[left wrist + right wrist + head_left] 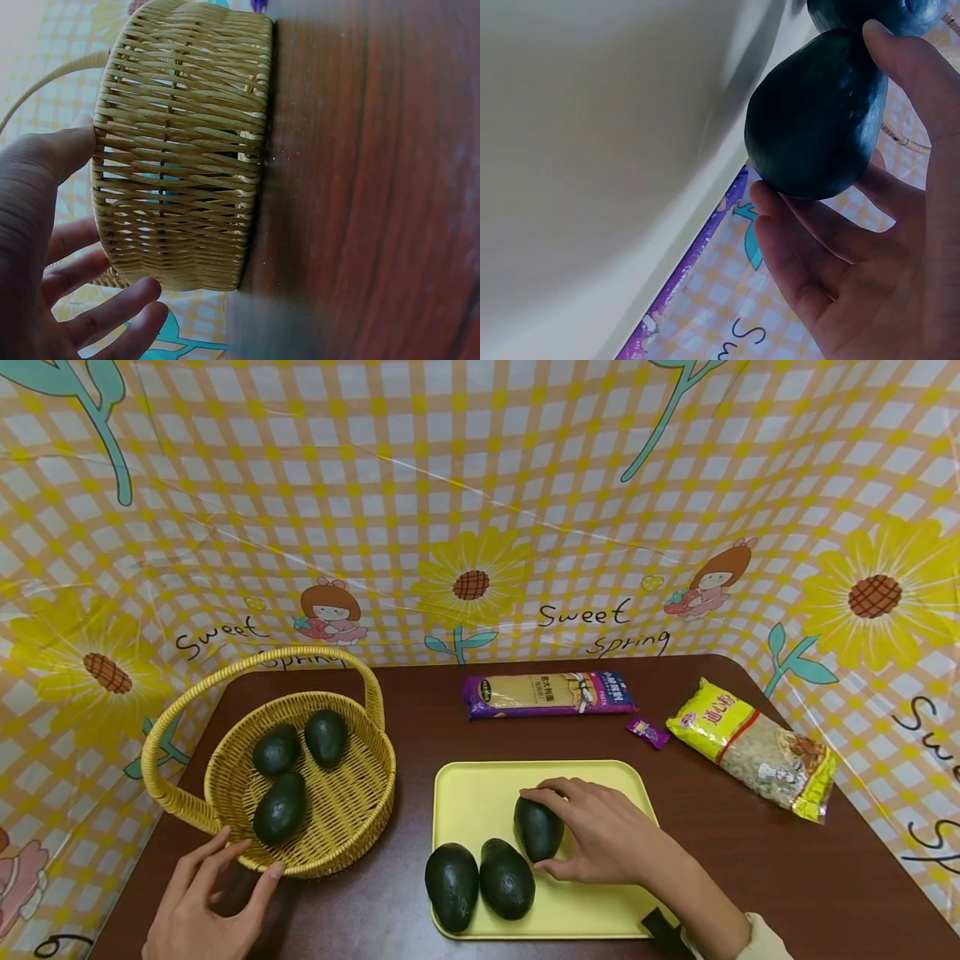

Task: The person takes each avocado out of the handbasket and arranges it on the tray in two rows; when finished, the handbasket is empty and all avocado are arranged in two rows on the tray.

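Note:
My right hand (611, 835) holds a dark green avocado (536, 831) between thumb and fingers, over the yellow tray (592, 914). In the right wrist view this avocado (814, 116) is gripped at its ends. Two more avocados, one at the tray's left edge (452, 889) and one beside it (507, 881), lie on the tray. At the left stands a yellow wicker basket (352, 852) with three avocados (280, 810) inside. My left hand (206, 902) has its spread fingers and thumb at the basket's near rim; the left wrist view shows the thumb touching the rim.
Behind the tray lies a purple pack of pasta (547, 693), with a small purple packet (647, 732) near its right end. A yellow bag of macaroni (753, 752) is at the right. The basket's tall handle (153, 752) arches up. A checked cloth (480, 468) hangs behind the brown table (405, 743).

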A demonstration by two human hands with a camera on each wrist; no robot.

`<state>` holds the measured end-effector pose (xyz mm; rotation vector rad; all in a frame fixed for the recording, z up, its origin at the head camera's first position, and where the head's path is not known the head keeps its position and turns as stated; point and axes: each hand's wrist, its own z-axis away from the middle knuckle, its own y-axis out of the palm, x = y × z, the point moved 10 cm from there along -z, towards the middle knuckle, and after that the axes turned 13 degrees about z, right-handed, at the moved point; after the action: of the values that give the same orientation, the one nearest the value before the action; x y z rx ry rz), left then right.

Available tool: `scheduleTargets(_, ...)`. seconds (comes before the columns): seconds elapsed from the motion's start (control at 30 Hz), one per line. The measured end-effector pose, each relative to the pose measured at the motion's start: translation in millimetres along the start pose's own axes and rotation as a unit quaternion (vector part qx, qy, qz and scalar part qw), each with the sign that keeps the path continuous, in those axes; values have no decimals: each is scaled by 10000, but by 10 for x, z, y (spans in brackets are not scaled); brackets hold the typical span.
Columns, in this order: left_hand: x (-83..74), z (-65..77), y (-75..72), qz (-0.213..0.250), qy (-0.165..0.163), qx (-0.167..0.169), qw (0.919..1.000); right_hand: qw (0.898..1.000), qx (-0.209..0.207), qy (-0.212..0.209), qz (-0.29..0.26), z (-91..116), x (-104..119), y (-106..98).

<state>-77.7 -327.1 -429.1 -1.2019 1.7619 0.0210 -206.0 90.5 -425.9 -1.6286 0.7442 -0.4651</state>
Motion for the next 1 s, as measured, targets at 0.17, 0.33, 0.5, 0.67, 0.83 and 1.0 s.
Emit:
scheduleTargets(0.17, 9, -2, 1, 56, -45, -8, 10000, 9999, -143, 8, 17, 53, -5, -17)
scheduleTargets(0.33, 22, -3, 7, 60, -127, 9, 9999, 10000, -67, 64, -33, 96, 0, -18)
scheduleTargets(0.5, 11, 2, 4, 90, -109, 9, 9999, 9999, 53, 125, -95, 145, 8, -21)
scheduleTargets(0.67, 10, 12, -1, 101, -57, -4, 9999, 9999, -25, 142, -57, 191, 14, -28)
scheduleTargets(0.83, 17, 9, 3, 48, -91, 10, 9999, 9999, -66, 101, -67, 224, 33, -27)
scheduleTargets(1.0, 18, -3, 2, 11, -142, 42, 9999, 9999, -79, 62, -101, 244, 60, -29)
